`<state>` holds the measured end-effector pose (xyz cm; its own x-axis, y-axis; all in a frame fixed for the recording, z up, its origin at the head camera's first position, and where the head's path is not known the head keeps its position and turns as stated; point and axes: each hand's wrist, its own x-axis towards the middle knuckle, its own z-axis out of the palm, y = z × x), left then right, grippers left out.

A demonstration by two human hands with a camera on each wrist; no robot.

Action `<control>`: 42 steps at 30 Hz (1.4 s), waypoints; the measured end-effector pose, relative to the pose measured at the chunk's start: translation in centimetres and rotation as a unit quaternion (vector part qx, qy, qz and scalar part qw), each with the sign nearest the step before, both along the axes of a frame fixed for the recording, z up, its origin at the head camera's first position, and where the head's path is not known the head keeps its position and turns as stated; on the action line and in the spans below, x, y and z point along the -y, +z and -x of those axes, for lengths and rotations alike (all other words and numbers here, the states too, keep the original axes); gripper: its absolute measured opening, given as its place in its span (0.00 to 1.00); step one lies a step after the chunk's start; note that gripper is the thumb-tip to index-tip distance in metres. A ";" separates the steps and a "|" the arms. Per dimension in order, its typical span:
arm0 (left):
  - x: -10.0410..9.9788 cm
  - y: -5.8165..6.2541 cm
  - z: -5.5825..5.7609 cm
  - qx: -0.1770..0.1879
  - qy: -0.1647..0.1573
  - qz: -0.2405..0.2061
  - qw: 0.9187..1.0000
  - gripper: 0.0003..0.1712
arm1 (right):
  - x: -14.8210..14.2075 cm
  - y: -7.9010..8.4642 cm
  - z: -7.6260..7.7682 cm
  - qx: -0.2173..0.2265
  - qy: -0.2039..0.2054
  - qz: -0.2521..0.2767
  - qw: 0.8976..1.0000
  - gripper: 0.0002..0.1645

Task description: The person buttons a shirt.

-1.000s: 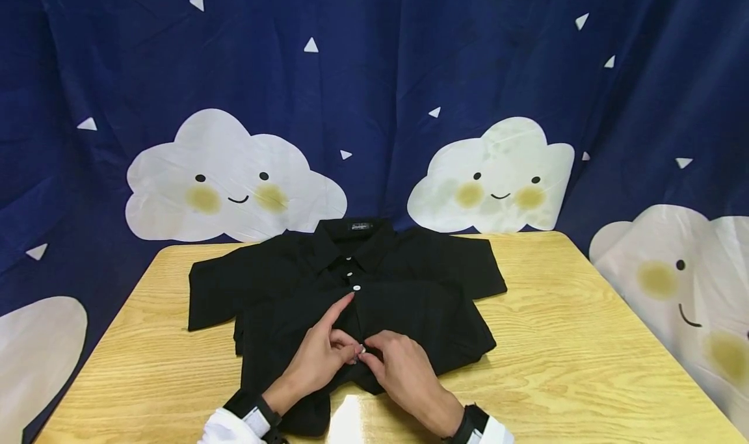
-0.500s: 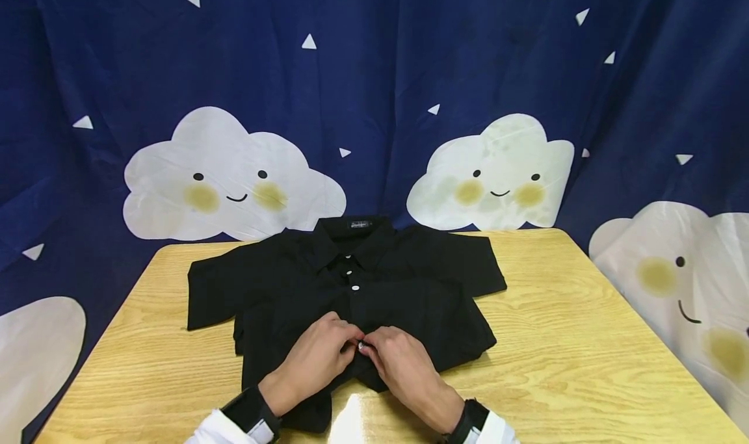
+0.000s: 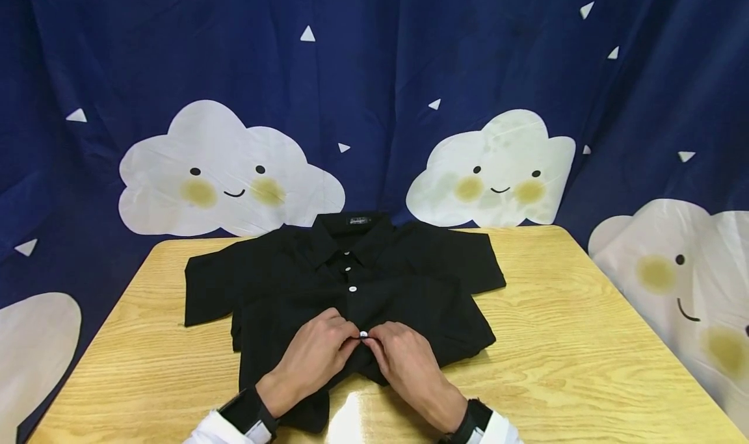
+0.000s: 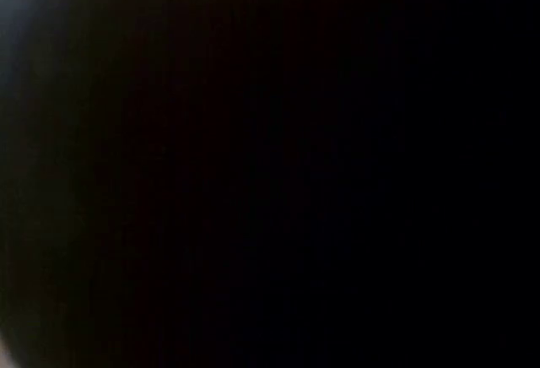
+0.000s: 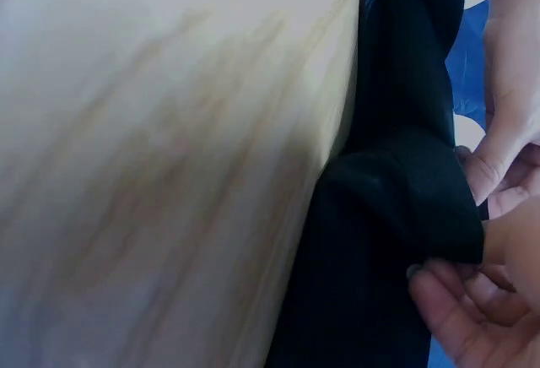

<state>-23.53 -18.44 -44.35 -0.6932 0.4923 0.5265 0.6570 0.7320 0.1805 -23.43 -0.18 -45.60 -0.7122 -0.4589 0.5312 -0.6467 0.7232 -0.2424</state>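
Note:
A black short-sleeved shirt (image 3: 427,301) lies front up, collar away from me, its lower part bunched toward me. Between my fingertips, on the front placket, a white button (image 3: 363,334) shows. My left hand (image 3: 318,350) pinches the placket just left of this button. On its right side, my right hand (image 3: 406,359) pinches the cloth with thumb and index finger. In the right wrist view, the fingertips of both hands hold a raised fold of black cloth (image 5: 422,199). Whether the button sits through its hole cannot be told. The left wrist view is almost wholly dark.
Farther up the placket, another white button (image 3: 353,289) shows below the collar (image 3: 322,246). The shirt rests on a light wooden table (image 3: 562,340). Behind the table hangs a dark blue curtain (image 3: 374,73) with smiling clouds.
My left index finger, stretched toward an upper button a second ago, has come down and bent to the placket. Both hands have shifted slightly away from me, and the button between them shows more plainly.

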 end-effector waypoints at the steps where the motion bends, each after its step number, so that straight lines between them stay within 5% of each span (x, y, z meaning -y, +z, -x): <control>1: 0.0 0.0 0.0 0.000 0.002 -0.008 1.000 0.06 | 0.0 0.0 0.0 -0.001 0.001 0.006 1.000 0.05; 15: 0.5 -0.6 0.7 -0.018 -0.038 -0.093 0.995 0.06 | 0.3 1.0 0.4 0.006 0.004 0.029 1.000 0.02; 24: 0.9 -0.6 0.6 0.001 -0.048 -0.018 0.999 0.06 | 0.7 1.1 0.5 0.024 0.026 -0.023 0.999 0.04; 30: 1.7 0.6 -0.2 0.065 -0.051 0.043 0.996 0.12 | -0.9 2.2 0.8 0.136 0.064 -0.036 0.988 0.10; 34: 3.6 2.6 0.1 0.102 -0.010 0.007 0.995 0.11 | -3.6 4.2 2.3 0.209 0.066 0.009 0.976 0.16; 37: 6.3 4.2 1.7 0.111 0.050 -0.043 0.992 0.05 | -6.3 5.4 5.0 0.216 0.049 0.033 0.975 0.13; 39: 8.4 5.0 3.3 0.149 0.091 -0.073 0.982 0.06 | -7.8 5.6 7.4 0.219 0.031 0.041 0.974 0.11; 42: 11.3 5.3 6.2 0.250 0.148 -0.106 0.951 0.15 | -9.4 5.0 11.6 0.234 0.011 0.051 0.971 0.12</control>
